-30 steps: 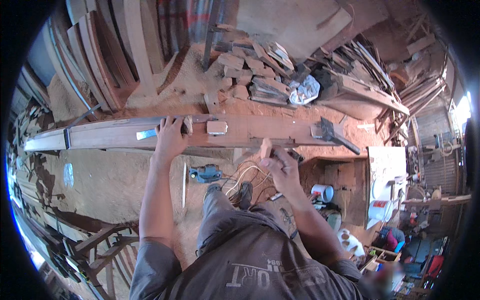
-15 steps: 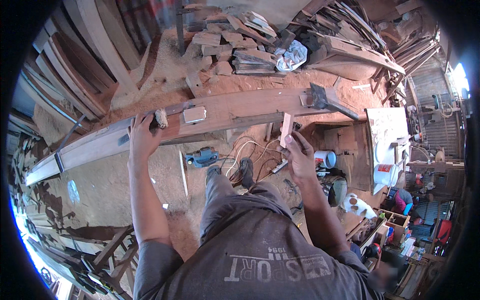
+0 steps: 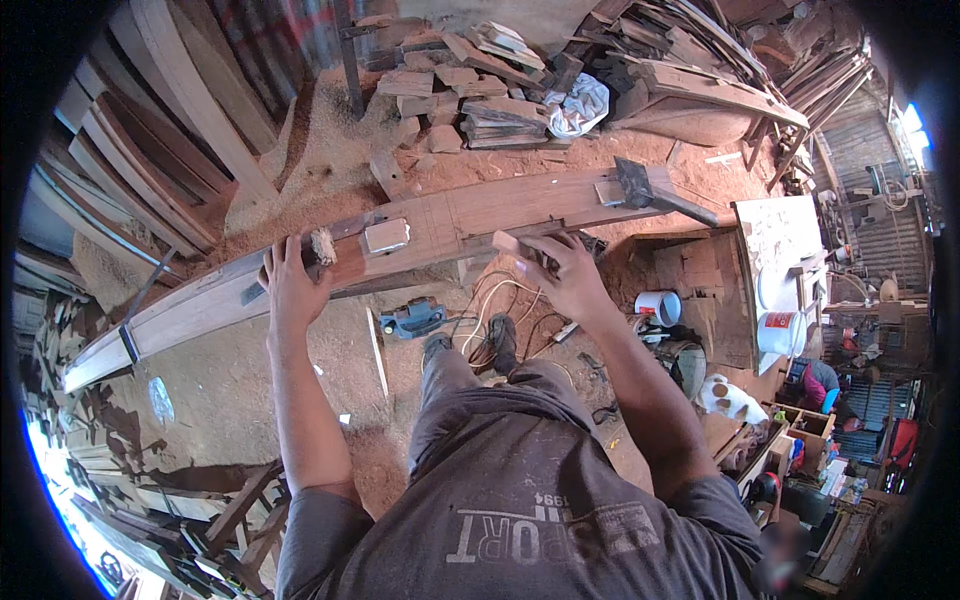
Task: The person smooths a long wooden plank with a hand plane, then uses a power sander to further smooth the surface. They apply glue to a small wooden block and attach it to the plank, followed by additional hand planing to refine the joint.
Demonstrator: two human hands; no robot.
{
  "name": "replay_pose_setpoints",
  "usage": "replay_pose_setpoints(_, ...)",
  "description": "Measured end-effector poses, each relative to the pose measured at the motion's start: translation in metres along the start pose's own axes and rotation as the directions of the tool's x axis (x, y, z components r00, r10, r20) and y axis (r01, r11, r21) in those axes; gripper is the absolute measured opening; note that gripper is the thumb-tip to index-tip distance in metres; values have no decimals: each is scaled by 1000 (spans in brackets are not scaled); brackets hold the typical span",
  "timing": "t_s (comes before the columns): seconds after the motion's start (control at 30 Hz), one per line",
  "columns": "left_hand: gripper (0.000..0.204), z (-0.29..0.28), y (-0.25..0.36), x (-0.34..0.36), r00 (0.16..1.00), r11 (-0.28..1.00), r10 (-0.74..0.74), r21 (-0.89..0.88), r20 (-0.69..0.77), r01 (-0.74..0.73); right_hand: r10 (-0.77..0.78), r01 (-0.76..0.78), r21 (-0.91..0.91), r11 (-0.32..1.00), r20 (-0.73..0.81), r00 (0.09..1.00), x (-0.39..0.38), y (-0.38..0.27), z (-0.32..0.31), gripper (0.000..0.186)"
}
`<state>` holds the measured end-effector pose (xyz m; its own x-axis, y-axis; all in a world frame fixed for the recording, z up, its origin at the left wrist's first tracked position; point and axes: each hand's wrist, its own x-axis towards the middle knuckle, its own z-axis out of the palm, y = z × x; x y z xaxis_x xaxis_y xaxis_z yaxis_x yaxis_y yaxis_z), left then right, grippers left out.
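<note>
A long wooden beam (image 3: 440, 222) lies across in front of me. At its left part my left hand (image 3: 297, 285) is closed, thumb and fingers around what looks like a brush (image 3: 323, 247) with tan, frayed bristles; its handle is mostly hidden. Between the fingers of my right hand (image 3: 568, 280) is a small wooden block (image 3: 507, 243), tilted over the beam's near edge. Whether the block touches the beam I cannot tell. Another pale flat block (image 3: 387, 236) rests on the beam between my hands.
Toward the beam's right end sits a dark metal clamp (image 3: 634, 186); another clamp (image 3: 129, 343) grips its left end. Below lie a blue power tool (image 3: 412, 319) and looping cables (image 3: 483, 308). White buckets (image 3: 781, 334) stand right, and stacked offcuts (image 3: 440, 95) behind. A person (image 3: 815, 385) is far right.
My right hand has moved left and toward the beam, turning the wooden block from upright to slanting. The left hand stays beside the same spot on the beam.
</note>
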<state>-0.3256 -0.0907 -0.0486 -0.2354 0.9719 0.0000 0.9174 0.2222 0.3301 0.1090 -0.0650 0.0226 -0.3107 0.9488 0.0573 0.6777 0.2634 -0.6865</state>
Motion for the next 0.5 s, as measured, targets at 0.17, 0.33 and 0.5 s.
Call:
replay_pose_setpoints(0.17,99,3,9,-10,991,999,19,-40,-130,-24,-299,328,-268,906,146,943,38,26,7,36)
replay_pose_setpoints(0.33,95,4,13,-34,934,986,97,-97,-344,-138,-387,431,-272,860,202,900,58,43,19,33)
replay_pose_setpoints(0.5,69,16,25,-76,871,949,115,-208,-477,-239,-358,408,-222,886,233,904,59,48,30,32)
